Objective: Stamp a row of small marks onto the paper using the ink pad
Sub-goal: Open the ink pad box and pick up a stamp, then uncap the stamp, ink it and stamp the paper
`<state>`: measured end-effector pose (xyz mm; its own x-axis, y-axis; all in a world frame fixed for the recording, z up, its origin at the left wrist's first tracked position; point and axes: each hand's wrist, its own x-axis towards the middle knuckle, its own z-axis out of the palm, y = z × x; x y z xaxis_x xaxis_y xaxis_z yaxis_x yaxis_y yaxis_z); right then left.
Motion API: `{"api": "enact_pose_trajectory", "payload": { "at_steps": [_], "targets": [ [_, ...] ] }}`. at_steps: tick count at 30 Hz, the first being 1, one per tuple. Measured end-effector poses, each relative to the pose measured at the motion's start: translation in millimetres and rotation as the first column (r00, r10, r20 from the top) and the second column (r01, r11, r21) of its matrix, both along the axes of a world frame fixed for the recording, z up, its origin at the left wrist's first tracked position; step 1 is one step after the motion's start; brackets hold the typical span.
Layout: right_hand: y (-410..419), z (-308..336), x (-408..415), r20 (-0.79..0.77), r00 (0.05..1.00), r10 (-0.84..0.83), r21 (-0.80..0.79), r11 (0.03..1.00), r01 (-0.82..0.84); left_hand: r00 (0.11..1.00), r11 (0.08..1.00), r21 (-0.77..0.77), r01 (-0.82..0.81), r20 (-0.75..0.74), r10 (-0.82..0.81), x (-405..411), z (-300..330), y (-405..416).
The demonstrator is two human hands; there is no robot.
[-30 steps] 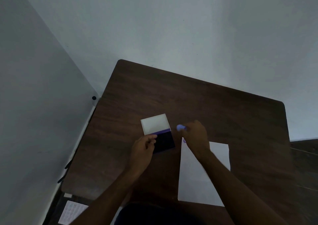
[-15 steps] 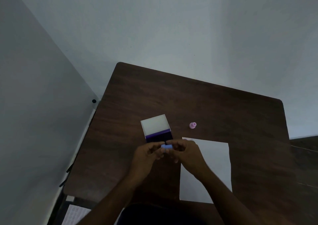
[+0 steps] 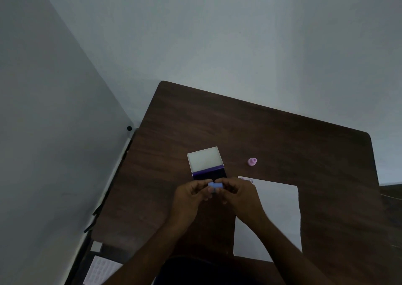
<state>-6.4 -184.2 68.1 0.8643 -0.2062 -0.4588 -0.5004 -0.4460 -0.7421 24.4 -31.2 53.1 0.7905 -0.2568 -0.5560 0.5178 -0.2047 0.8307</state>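
Observation:
A small blue stamp [image 3: 215, 186] is held between both hands just in front of the ink pad. My left hand [image 3: 191, 197] pinches its left end and my right hand [image 3: 241, 197] pinches its right end. The ink pad [image 3: 210, 172] lies open, its purple-black pad partly hidden by my fingers and its white lid [image 3: 205, 158] folded back. The white paper [image 3: 276, 210] lies to the right, under my right forearm, with a faint mark [image 3: 248, 180] at its top left corner. A small pink stamp [image 3: 252, 161] stands on the table beyond the paper.
The dark wooden table [image 3: 261, 132] stands in a corner, with a grey wall on the left and a pale wall behind. A white sheet with dots [image 3: 100, 271] lies on a lower surface at the bottom left.
My right hand has left the pink stamp on the table beyond the paper and come back toward me. Both hands have met in front of the ink pad, pinching the blue stamp.

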Motion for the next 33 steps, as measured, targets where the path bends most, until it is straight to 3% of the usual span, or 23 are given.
{"api": "enact_pose_trajectory", "payload": {
  "at_steps": [4, 9, 14, 18, 20, 23, 29, 33],
  "targets": [
    [4.6, -2.5, 0.2, -0.026, 1.0, -0.017, -0.024, 1.0, 0.016, 0.997, 0.997, 0.032, -0.066, -0.039, 0.067, -3.9, -3.4, 1.2],
    [0.5, 3.7, -1.2, 0.036, 0.999, -0.041, -0.048, 0.998, 0.043, 0.992, 0.992, -0.036, -0.12, -0.052, 0.118, -5.1, -8.4, 18.8],
    [-1.3, 14.6, -1.1, 0.023, 0.998, -0.054, 0.096, 0.994, 0.052, 0.972, 0.977, 0.021, -0.212, -0.1, 0.213, 0.5, -28.2, 46.8],
    [4.4, 22.1, 1.8, 0.002, 0.995, -0.103, 0.226, 0.969, 0.1, 0.943, 0.949, -0.046, -0.313, -0.138, 0.304, 4.1, -50.4, 64.0],
    [6.9, 24.9, 2.4, -0.01, 0.993, -0.12, 0.282, 0.952, 0.118, 0.945, 0.948, -0.007, -0.319, -0.084, 0.317, 6.8, -60.2, 69.4],
    [8.2, 27.0, 3.3, -0.011, 0.991, -0.135, 0.325, 0.937, 0.131, 0.974, 0.957, 0.188, -0.222, 0.096, 0.207, 11.0, -71.5, 74.5],
    [5.4, 25.8, 3.6, -0.007, 0.98, -0.198, 0.388, 0.903, 0.185, 0.954, 0.93, 0.326, -0.168, 0.292, 0.07, 10.8, -77.9, 74.2],
    [3.6, 24.0, 1.7, -0.032, 0.971, -0.235, 0.448, 0.865, 0.224, 0.953, 0.909, 0.38, -0.172, 0.297, 0.056, 9.3, -83.9, 74.8]
  ]
}}
